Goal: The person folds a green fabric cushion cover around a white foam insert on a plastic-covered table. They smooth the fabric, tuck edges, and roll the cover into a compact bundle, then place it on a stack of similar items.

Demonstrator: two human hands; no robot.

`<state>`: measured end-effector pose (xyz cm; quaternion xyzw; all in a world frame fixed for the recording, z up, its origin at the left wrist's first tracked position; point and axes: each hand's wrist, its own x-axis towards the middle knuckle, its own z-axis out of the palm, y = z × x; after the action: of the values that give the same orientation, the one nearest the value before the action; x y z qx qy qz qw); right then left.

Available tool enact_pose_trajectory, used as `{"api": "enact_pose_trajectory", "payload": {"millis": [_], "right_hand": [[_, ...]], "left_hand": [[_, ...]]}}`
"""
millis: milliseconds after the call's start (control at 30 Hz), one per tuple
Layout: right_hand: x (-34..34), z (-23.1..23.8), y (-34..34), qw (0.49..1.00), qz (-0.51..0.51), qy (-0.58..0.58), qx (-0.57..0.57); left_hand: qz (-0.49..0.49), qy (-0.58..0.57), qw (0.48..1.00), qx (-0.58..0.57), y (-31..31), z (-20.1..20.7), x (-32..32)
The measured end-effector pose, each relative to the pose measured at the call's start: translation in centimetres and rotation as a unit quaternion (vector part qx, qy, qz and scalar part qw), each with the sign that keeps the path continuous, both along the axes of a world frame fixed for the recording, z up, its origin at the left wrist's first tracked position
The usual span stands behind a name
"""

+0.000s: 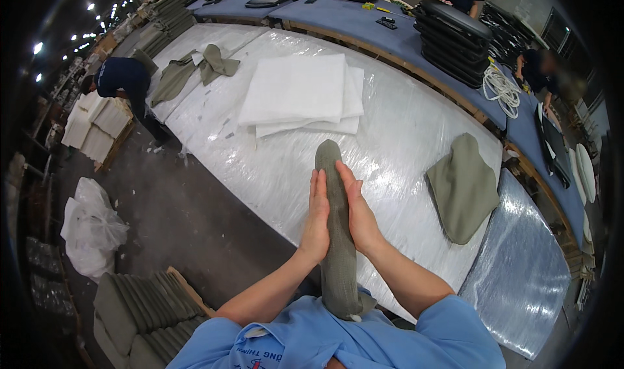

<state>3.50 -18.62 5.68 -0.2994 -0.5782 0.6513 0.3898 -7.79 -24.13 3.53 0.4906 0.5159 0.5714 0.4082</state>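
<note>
A grey-green fabric-covered cushion (339, 245) stands on its narrow edge in front of my chest, its near end against my blue shirt. My left hand (317, 219) presses its palm to the left face, fingers straight and together. Against the right face lies my right hand (359, 213), palm flat, fingers pointing away from me. Between them the two hands clasp the cushion. Beyond its far end, a stack of white padding sheets (296, 89) lies on the plastic-covered table (396, 141). To the right is a loose grey-green fabric cover (463, 190).
More grey-green fabric pieces (195, 70) lie at the table's far left. Stacked cushions (153, 310) stand at lower left, near a white plastic bag (94, 229). A blue table (403, 34) behind carries black stacked pads (452, 41) and white cord (500, 91). Several co-workers stand around.
</note>
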Motion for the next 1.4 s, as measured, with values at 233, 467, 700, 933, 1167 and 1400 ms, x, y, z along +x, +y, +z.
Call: {"api": "enact_pose_trajectory", "payload": {"millis": [233, 467, 700, 933, 1167, 1400], "right_hand": [[-2.6, -0.8, -2.0, 0.986, -0.067, -0.059, 0.140], [-4.5, -1.6, -2.7, 0.976, -0.064, -0.037, 0.205], [-4.1, -2.6, -3.0, 0.983, -0.055, -0.033, 0.171], [-3.6, -1.7, -6.9, 0.989, -0.053, -0.027, 0.133], [-4.4, -3.4, -6.2, 0.980, -0.054, -0.007, 0.191], [-3.3, -2.1, -10.5, 0.993, -0.044, -0.031, 0.106]], "left_hand": [[-0.010, 0.024, 1.000, 0.009, -0.7, 0.2, -1.6], [0.010, 0.104, 0.994, 0.011, -1.3, 0.3, -2.7], [-0.050, 0.037, 0.998, 0.013, -3.7, -0.6, -4.8], [-0.066, 0.024, 0.998, 0.011, -7.8, 0.3, -3.9], [-0.042, 0.103, 0.994, 0.008, -7.9, 1.3, -4.4], [-0.079, 0.088, 0.992, 0.037, -11.2, 1.2, -4.6]]}}
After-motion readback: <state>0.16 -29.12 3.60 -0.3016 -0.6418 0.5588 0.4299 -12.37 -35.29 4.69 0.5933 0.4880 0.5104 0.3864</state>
